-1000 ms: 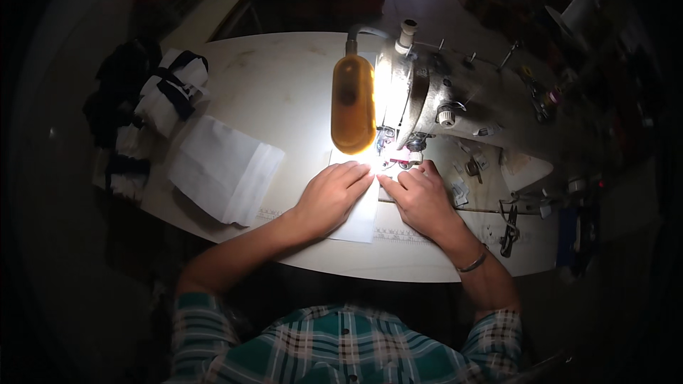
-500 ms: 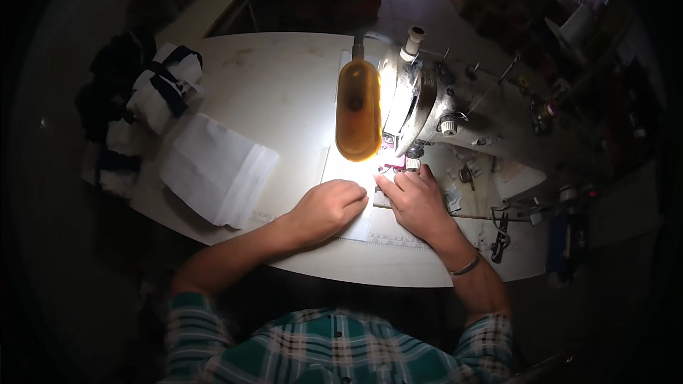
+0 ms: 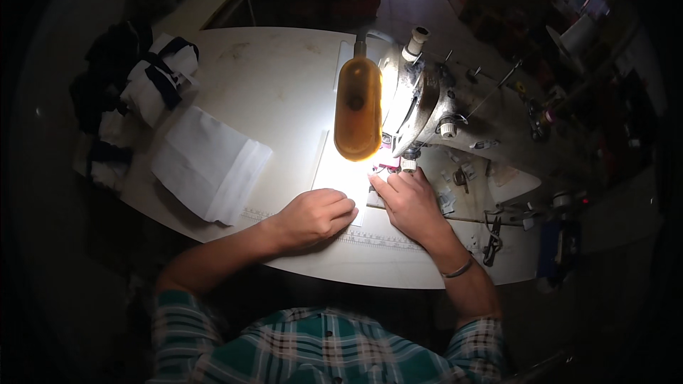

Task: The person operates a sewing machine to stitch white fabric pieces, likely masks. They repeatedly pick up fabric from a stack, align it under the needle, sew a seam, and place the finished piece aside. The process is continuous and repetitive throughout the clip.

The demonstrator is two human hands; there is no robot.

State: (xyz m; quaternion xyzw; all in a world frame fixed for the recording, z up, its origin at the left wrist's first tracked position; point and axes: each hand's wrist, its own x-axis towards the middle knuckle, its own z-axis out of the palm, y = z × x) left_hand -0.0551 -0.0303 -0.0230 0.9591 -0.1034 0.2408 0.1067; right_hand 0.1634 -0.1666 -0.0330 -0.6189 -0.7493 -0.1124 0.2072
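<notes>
Under the needle area of a sewing machine (image 3: 420,114) lies a white cloth piece (image 3: 341,176), brightly lit and washed out in part. My left hand (image 3: 313,217) rests on its near left side, fingers curled and pressed together on the fabric. Just right of the cloth, close to the presser foot, is my right hand (image 3: 409,203); its fingers are bent, with the tips at the cloth's right edge. What exactly those tips pinch is hard to make out. An amber lamp (image 3: 358,108) hangs over the cloth and hides its far part.
A folded white cloth stack (image 3: 210,163) lies on the table (image 3: 277,71) at left, beside a heap of white and dark cloth (image 3: 146,89). A printed ruler strip (image 3: 380,240) runs along the near edge. Thread snips (image 3: 492,240) lie at right.
My left hand has slid slightly toward me and to the left, with the cloth's near edge shifting too. My right hand stays by the presser foot. The whole view has shifted slightly.
</notes>
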